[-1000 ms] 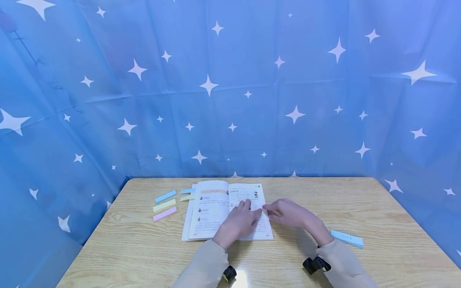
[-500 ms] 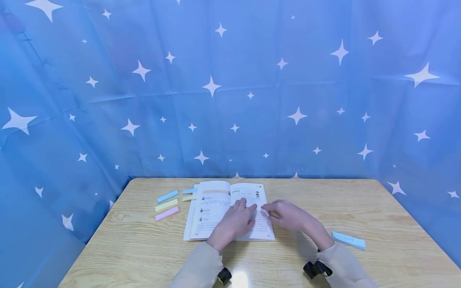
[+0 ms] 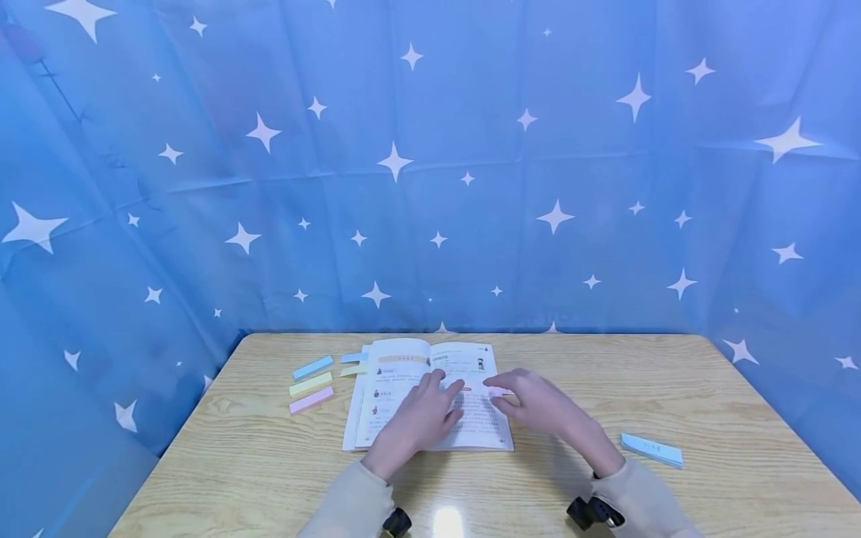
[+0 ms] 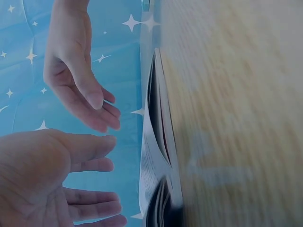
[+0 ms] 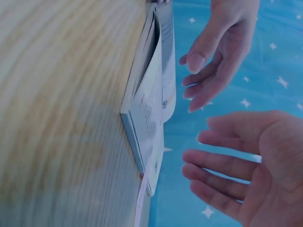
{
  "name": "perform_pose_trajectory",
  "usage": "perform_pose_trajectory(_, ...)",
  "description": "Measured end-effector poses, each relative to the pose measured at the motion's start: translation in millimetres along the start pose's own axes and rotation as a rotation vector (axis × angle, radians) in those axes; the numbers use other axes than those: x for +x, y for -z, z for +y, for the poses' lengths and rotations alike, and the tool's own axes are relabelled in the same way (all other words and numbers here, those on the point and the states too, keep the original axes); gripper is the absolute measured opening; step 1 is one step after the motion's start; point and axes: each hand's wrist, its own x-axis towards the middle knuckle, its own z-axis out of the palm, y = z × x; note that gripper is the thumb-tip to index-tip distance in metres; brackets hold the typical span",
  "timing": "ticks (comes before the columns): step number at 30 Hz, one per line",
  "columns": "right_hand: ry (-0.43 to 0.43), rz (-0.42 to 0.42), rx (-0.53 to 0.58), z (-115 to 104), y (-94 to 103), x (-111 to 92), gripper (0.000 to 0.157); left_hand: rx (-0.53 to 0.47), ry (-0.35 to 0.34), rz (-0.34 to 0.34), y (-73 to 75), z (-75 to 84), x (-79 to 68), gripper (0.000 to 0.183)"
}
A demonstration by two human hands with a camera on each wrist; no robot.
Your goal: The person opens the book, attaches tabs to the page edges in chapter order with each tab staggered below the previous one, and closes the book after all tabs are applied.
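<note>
An open book (image 3: 397,426) with printed pages lies on the table. My left hand (image 3: 418,412) hovers over its middle, and in the left wrist view that hand's fingers (image 4: 94,198) are fairly straight and hold nothing. Over the right page's outer edge is my right hand (image 3: 538,403); the right wrist view shows its relaxed fingers (image 5: 220,163) apart from the paper. A pink sticky tab (image 3: 498,391) pokes out from that page's edge, partly hidden by the right hand, and the same pink tab (image 5: 141,201) shows in the right wrist view.
Left of the book lie blue (image 3: 312,367), yellow (image 3: 311,384) and pink (image 3: 312,400) sticky strips. A blue tab (image 3: 353,358) and a yellow tab (image 3: 353,370) jut from its left edge. A blue strip pad (image 3: 651,450) with writing lies at right. A starry curtain (image 3: 471,246) hangs behind.
My left hand has lifted and drawn back to the left and nearer me. The right hand has shifted slightly left, its fingers now spread, and the pink tab has come into sight.
</note>
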Motion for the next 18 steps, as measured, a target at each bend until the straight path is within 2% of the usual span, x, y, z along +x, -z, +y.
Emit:
perform_pose_trajectory(6, 0.024, 0.006, -0.020, -4.7, -2.9, -1.9, 0.031, -0.005, 0.005, 0.006, 0.0, -9.3, -10.8, 0.044)
perform_pose_trajectory(14, 0.121, -0.004, -0.061, -8.9, -6.9, -6.9, 0.031, -0.028, -0.002, 0.026, 3.3, -20.5, -25.0, 0.044)
perform_pose_trajectory(18, 0.116, -0.032, -0.063, -11.2, -8.6, -9.2, 0.035, -0.032, -0.011, 0.030, 4.6, -25.1, -32.3, 0.045)
